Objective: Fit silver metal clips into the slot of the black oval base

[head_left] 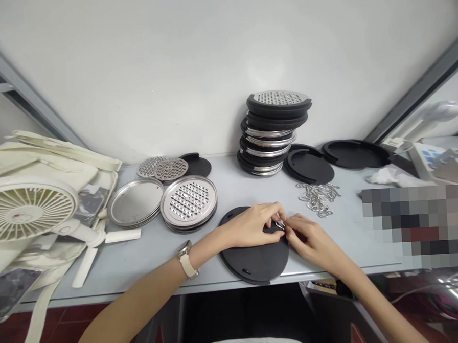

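Observation:
A round black plastic disc (257,264) with small slots lies at the table's front edge, under my hands. My left hand (260,225), with a watch (186,258) on its wrist, rests over the disc's far right part, its fingers curled round a small bent metal wire clip (280,224). From the right, my right hand (308,238) pinches the same clip between thumb and fingers, beside the disc's edge. Fingers partly hide the clip, and I cannot tell whether it is hooked into the disc. More wire clips (319,197) lie in a loose pile beyond my right hand.
Behind stands a tall, uneven stack of black holders and metal discs (273,128). Black trays (311,166) lie right of it. Grater discs (190,200) and plain metal discs (134,199) sit to the left, near a white fan (24,213) and cream bag (59,155).

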A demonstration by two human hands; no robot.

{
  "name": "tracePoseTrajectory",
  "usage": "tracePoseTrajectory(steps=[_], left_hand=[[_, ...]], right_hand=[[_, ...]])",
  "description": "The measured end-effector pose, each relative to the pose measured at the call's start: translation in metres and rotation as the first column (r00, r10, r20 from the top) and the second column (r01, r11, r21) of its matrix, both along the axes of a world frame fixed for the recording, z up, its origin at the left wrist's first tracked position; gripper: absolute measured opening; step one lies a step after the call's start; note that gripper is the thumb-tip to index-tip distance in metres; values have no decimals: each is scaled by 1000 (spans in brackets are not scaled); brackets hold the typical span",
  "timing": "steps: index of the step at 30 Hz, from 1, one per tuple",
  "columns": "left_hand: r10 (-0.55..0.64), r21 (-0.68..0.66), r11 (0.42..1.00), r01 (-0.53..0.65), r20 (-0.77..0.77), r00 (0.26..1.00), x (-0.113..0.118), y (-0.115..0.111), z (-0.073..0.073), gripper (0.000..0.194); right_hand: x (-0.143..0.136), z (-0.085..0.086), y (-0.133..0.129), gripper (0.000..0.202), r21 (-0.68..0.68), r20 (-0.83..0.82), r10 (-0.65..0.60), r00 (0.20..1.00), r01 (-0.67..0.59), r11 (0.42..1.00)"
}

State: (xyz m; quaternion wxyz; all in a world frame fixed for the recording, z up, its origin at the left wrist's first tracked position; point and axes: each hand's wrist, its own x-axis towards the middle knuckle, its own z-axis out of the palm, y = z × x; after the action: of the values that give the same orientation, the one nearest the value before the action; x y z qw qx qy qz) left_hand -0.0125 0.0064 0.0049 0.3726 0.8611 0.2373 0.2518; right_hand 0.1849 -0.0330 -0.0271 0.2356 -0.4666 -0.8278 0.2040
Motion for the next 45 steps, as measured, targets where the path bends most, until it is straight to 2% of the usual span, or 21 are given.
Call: tracePoseTrajectory(steps=[6,13,24,29,34,45], left_hand=[[26,25,999,-25,-36,999,0,1,-1,21],[7,-15,1000,-7,14,1000,1,2,-3,23],[24,-18,1000,-24,-11,1000,1,0,0,21],[10,-91,996,-5,64,998,0,2,-4,21],[46,-152,988,-38,52,998,0,3,-7,25],[77,-150,986,-72,23,997,-1,1,-3,25]], right_hand=[[2,0,-1,23,-13,2,12,1000,-12,1000],[3,0,-2,28,5,-5,8,1000,-8,1000],[0,4,-3,27,17,2,-5,1000,5,1000],[0,3,-3,27,17,12,-8,1000,8,1000],[-1,2,-2,28,40,13,-31,999,30,999],[-1,2,-3,29,81,22,-58,998,56,995]])
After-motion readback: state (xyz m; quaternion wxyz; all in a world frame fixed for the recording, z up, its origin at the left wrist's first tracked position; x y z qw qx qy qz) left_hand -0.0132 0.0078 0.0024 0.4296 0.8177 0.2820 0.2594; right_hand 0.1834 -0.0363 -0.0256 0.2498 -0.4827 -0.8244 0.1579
